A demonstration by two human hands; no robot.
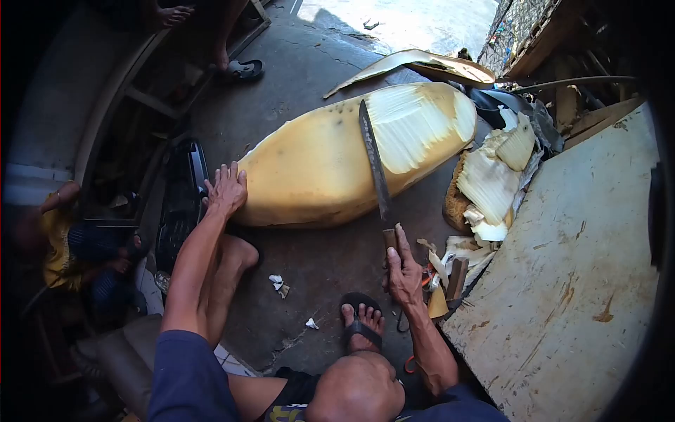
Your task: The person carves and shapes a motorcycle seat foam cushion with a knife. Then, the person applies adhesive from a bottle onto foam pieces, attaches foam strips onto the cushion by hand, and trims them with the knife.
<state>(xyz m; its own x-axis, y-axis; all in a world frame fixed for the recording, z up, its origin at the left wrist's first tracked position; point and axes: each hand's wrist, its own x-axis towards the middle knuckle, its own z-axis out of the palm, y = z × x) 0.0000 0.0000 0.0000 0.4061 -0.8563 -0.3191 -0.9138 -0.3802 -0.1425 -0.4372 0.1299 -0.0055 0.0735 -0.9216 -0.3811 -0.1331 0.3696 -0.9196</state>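
A long yellow foam block [302, 165] lies on the floor in front of me, its right part cut to a pale, ridged surface. My left hand [226, 190] rests with spread fingers on the block's left end. In my right hand [404, 274] is the wooden handle of a long knife [375, 162]. The dark blade crosses the foam beside the pale cut area, its tip near the block's far edge. Cut foam pieces [492, 179] are piled to the right of the block.
A curved strip [415, 62] lies behind the block. A worn board [562, 267] stands at the right. At the left are a black plastic part [184, 190] and another person in yellow [60, 239]. Another person's feet show at the top left. Small white scraps [279, 285] dot the floor.
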